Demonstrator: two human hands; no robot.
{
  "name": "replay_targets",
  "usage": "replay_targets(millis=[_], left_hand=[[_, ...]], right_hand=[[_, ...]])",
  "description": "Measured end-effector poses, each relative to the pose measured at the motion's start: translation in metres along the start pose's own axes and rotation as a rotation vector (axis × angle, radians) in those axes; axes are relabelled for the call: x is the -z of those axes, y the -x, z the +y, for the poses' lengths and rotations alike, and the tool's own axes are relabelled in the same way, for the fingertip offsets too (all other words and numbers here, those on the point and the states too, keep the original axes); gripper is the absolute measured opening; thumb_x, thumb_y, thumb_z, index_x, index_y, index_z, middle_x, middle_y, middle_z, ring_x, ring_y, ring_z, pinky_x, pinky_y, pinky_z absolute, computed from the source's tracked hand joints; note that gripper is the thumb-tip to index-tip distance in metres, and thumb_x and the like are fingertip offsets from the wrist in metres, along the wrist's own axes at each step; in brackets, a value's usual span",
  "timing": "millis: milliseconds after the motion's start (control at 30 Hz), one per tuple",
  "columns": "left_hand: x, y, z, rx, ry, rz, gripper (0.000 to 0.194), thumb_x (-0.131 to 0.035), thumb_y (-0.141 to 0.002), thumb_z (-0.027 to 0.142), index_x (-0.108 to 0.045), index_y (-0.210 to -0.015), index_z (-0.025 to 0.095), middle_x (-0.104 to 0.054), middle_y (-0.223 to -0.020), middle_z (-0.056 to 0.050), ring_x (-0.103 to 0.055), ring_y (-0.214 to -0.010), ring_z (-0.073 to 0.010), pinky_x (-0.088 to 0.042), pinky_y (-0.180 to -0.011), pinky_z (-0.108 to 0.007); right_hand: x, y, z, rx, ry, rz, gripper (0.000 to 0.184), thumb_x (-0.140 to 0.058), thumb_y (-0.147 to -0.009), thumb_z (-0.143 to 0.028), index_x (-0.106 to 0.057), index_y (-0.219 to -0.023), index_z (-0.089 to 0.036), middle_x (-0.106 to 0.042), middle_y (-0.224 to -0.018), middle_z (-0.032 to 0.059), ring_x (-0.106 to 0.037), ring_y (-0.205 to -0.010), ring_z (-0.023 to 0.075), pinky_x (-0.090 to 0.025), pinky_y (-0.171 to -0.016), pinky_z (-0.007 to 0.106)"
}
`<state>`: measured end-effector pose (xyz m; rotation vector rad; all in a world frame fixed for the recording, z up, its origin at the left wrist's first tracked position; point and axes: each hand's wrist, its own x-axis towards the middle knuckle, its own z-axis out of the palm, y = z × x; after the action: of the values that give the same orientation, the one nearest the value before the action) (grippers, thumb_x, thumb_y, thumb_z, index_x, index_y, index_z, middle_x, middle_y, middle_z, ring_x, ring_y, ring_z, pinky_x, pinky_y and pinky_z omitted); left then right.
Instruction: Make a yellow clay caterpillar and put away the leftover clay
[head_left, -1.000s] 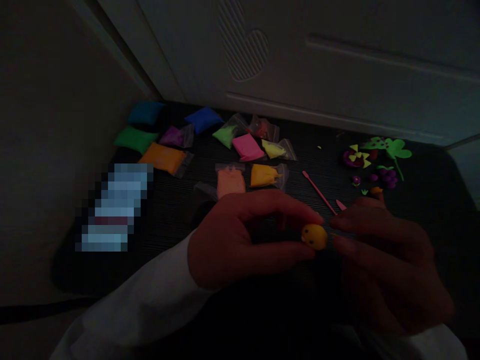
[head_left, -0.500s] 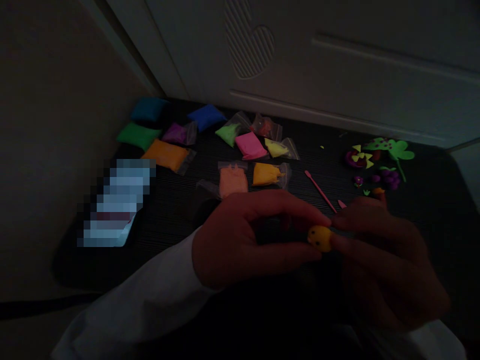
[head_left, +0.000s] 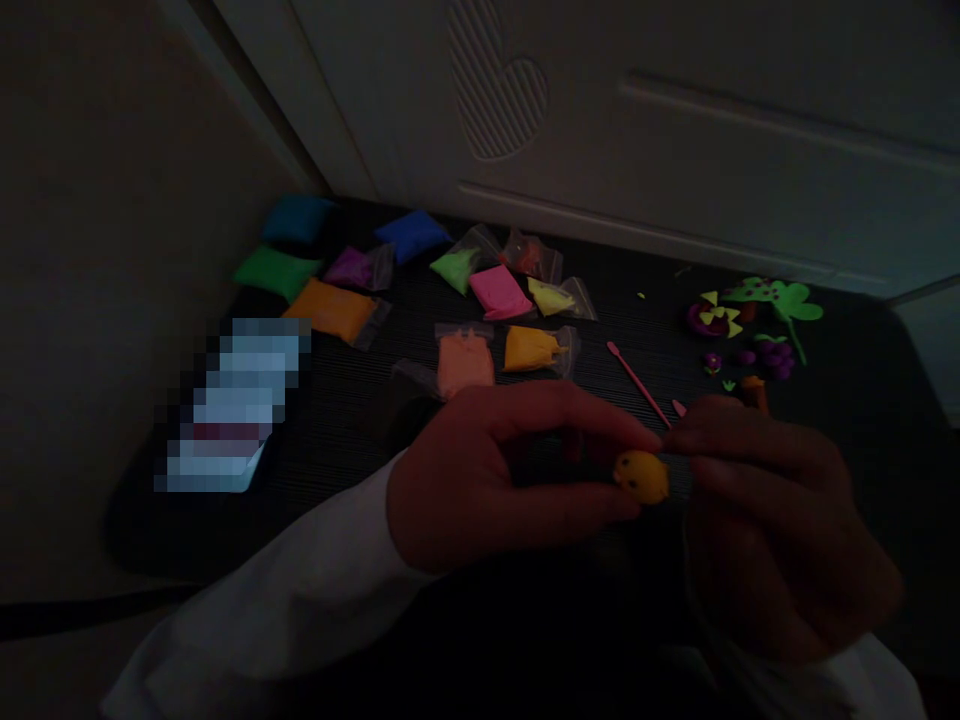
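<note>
A small yellow clay chick head (head_left: 642, 478) with two black dot eyes sits between the thumb and index finger of my left hand (head_left: 480, 480), low over the dark table. My right hand (head_left: 780, 510) is just right of it, fingers bent, with its thumb and index tips a little apart and nothing visible between them. One right fingertip lies close to the left index tip; whether they touch I cannot tell. A little nub shows on the chick's right side. Behind the hands lies a pink modelling tool (head_left: 637, 380), and the tip of a second pink tool (head_left: 679, 408) shows.
Clay packets in bags, such as the orange one (head_left: 330, 308), the pink one (head_left: 501, 292) and the yellow one (head_left: 532, 349), cover the back left. A blurred-out phone (head_left: 240, 405) lies left. Finished clay pieces, including purple grapes (head_left: 775, 357) and a green leaf shape (head_left: 799, 300), sit back right.
My right fingers have drawn back slightly to the right from the chick, baring its right side. My left hand keeps its hold in about the same place.
</note>
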<state>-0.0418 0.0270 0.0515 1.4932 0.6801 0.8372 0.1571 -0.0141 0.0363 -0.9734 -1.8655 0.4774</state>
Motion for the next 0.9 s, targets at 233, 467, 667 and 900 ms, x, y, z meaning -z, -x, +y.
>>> replay_targets(millis=[233,467,667,900], left_hand=[[0.001,-0.001,-0.001,-0.032,-0.002,-0.030,0.025,-0.063,-0.072,0.022,-0.064,-0.097,0.024,-0.064,-0.085,-0.002,-0.058,-0.078,-0.0150,-0.048,-0.070,-0.027],[-0.002,-0.001,-0.002,-0.072,-0.094,0.016,0.026,-0.064,-0.071,0.020,-0.064,-0.097,0.023,-0.063,-0.086,-0.001,-0.059,-0.079,-0.0146,-0.048,-0.070,-0.026],[-0.005,-0.003,-0.002,-0.137,-0.192,0.063,0.023,-0.065,-0.071,0.019,-0.064,-0.093,0.020,-0.065,-0.085,-0.001,-0.060,-0.078,-0.0125,-0.048,-0.070,-0.023],[-0.005,-0.004,-0.004,-0.202,-0.263,0.092,0.023,-0.064,-0.070,0.018,-0.064,-0.093,0.020,-0.066,-0.085,-0.001,-0.061,-0.079,-0.0136,-0.048,-0.070,-0.023]], right_hand=[[-0.005,-0.007,-0.006,0.084,0.133,0.041,0.032,-0.051,-0.073,-0.016,-0.062,-0.103,-0.020,-0.060,-0.099,0.0061,-0.055,-0.093,0.0235,-0.044,-0.079,0.043],[-0.006,-0.010,0.001,0.195,0.134,0.147,0.022,-0.061,-0.070,-0.018,-0.063,-0.092,-0.020,-0.061,-0.086,0.0048,-0.057,-0.082,0.0213,-0.047,-0.072,0.042],[-0.003,-0.015,-0.003,0.153,0.147,0.028,0.022,-0.067,-0.066,-0.010,-0.060,-0.086,-0.016,-0.058,-0.086,0.0047,-0.057,-0.079,0.0178,-0.047,-0.070,0.037],[-0.003,-0.014,-0.004,0.119,0.192,0.013,0.025,-0.065,-0.066,-0.008,-0.060,-0.088,-0.017,-0.058,-0.088,0.0035,-0.057,-0.083,0.0168,-0.045,-0.077,0.037]])
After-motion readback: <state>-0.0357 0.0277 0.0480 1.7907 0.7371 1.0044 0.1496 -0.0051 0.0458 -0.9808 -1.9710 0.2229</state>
